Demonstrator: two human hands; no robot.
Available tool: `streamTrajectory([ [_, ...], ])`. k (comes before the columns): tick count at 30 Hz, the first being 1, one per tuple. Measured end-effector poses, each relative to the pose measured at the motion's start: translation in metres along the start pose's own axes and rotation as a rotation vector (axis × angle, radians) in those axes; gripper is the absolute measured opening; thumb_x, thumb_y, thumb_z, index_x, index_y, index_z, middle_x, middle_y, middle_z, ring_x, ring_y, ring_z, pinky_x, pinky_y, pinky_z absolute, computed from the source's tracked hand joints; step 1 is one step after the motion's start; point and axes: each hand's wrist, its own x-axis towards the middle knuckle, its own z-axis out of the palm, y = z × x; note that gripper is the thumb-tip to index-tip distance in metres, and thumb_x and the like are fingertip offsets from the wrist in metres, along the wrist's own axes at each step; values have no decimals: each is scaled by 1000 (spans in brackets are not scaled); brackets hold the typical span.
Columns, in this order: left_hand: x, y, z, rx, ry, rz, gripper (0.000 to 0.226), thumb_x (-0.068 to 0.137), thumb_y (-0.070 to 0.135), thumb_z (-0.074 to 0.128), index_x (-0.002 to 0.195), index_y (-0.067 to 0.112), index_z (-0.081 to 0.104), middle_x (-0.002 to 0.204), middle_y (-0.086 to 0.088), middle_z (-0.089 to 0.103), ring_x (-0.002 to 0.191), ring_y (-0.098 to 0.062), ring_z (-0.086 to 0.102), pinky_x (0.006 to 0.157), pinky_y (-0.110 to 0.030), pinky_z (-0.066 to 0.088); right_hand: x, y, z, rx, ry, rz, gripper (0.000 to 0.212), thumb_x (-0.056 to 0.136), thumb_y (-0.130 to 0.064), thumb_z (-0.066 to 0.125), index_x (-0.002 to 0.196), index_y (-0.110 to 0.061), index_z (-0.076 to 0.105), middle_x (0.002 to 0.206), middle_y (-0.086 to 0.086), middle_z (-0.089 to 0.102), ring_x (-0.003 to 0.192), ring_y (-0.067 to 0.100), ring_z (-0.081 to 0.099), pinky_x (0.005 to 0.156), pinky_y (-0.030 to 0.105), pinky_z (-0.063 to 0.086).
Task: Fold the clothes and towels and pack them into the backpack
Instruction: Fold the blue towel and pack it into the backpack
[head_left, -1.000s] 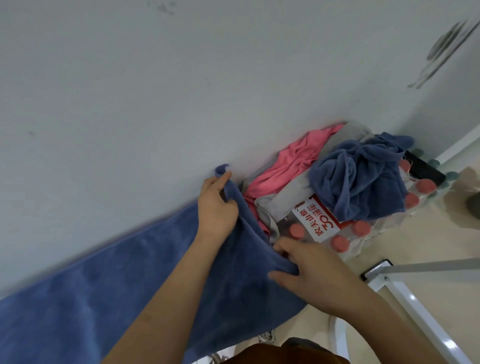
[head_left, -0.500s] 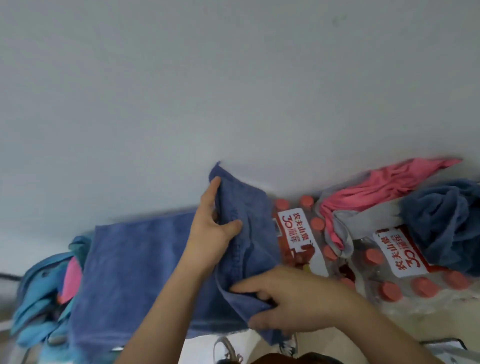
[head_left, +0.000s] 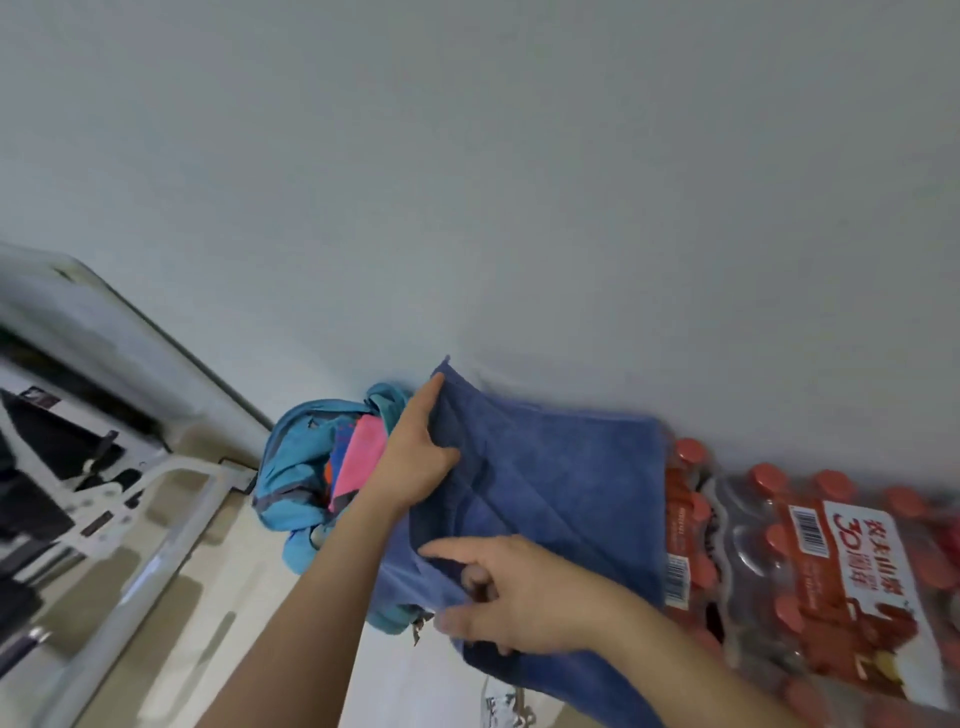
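Towel (head_left: 561, 467): doubled over shorter than a moment ago; dark blue, layered, lying between the open teal backpack (head_left: 291, 467) and bottle pack (head_left: 810, 561).
Left hand (head_left: 415, 462): I pinch its far corner.
Right hand (head_left: 524, 597): I grip its near edge.

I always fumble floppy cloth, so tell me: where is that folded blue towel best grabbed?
The blue towel is probably best pinched along its left edge, from the backpack side, left hand at the top corner and right hand lower down: the layers meet there, and bottles crowd the far edge.
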Motion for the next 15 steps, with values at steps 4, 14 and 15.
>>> streamTrajectory([
  [4,13,-35,-4,78,-78,-11,83,76,-10,55,149,11,21,154,-4,24,142,-13,21,110,-15,16,35,6,-12,-46,199,43,43,89,-37,63,131,-33,53,84,-16,63,70,-7,53,81,19,45],
  [14,18,-61,-2,28,-95,134,84,73,-10,50,149,13,24,156,1,22,136,3,14,103,3,5,159,17,-93,-9,487,108,55,93,3,45,142,-20,38,139,-2,47,79,12,59,80,29,52],
  [15,18,-63,-3,5,-90,134,85,72,-10,50,149,14,24,156,1,23,138,3,14,105,1,6,167,17,-94,46,454,121,55,92,7,45,140,-18,41,133,-1,51,70,8,56,68,23,50],
])
